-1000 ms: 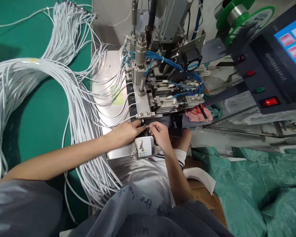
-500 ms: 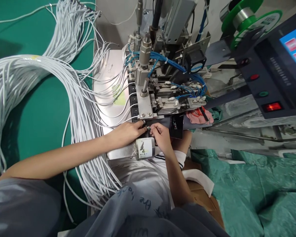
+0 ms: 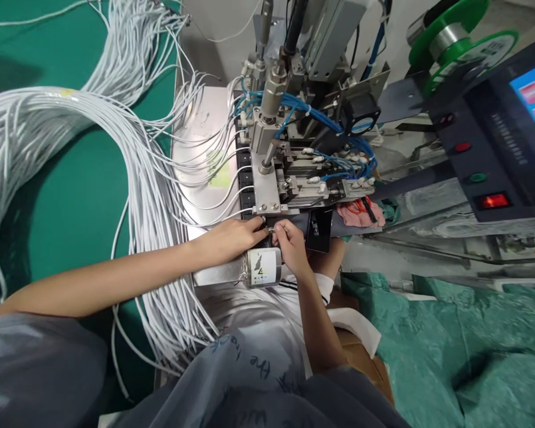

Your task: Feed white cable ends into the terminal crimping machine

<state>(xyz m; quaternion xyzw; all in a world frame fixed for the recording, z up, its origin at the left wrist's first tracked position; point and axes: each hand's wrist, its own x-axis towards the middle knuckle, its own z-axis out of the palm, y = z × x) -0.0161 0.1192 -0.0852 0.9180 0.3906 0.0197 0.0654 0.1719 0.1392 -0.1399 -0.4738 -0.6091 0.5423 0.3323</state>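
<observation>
At the front end of the machine [image 3: 267, 184], my two hands meet over its black cable holders [image 3: 246, 178]. A small shiny metal piece, perhaps a connector [image 3: 271, 230], shows between the fingertips. My right hand [image 3: 292, 245] is closed, thumb and finger pinching this piece. My left hand [image 3: 236, 238] lies over the machine's edge with thumb and forefinger together at the piece's other side; what it grips is hidden. Just below the hands sits a cylinder with a white label [image 3: 264, 265]. White cables [image 3: 232, 196] run from the left into the holders.
Thick bundles of white cable [image 3: 147, 196] cover the green tabletop [image 3: 84, 196] on the left. A dark shallow tray [image 3: 320, 230] and a pink cloth [image 3: 359, 213] lie right of the hands. A control panel [image 3: 485, 142] and green wire spool [image 3: 468, 50] stand at the right.
The view has shifted slightly, so the machine appears a little farther right. My hands stay together at the same spot, with the small piece still between the fingertips.
</observation>
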